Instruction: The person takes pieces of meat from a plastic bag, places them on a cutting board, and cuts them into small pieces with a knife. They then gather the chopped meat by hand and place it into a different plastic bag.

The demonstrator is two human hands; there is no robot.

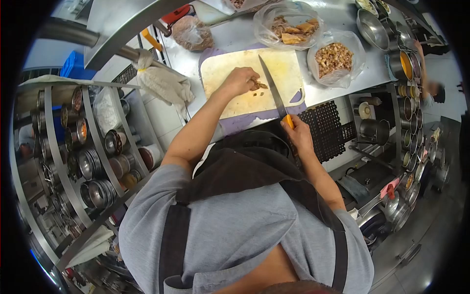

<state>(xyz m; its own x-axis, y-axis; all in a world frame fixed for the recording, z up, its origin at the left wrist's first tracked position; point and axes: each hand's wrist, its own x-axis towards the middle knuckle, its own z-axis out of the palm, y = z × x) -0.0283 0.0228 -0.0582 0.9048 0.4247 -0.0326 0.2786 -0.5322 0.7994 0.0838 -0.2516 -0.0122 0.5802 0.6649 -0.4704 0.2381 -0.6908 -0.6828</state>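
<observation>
My right hand (299,133) is closed around the orange handle of a long kitchen knife (273,88), its blade pointing away over the cutting board. On the left part of the board, my left hand (240,82) has curled fingers on a small brown piece of what looks like cooked meat (258,85). A few small cut bits lie just below it. The worn, yellowish-white cutting board (220,68) rests on a purple cloth or mat (235,125). The blade is to the right of the meat, apart from it.
Behind the board stands a plastic bag with larger meat pieces (293,38); right of it, a bag of diced meat (334,60). A tied bag (192,34) sits at the back left. A cloth (164,85) hangs from a rail. Metal bowls (372,29) stand at the far right.
</observation>
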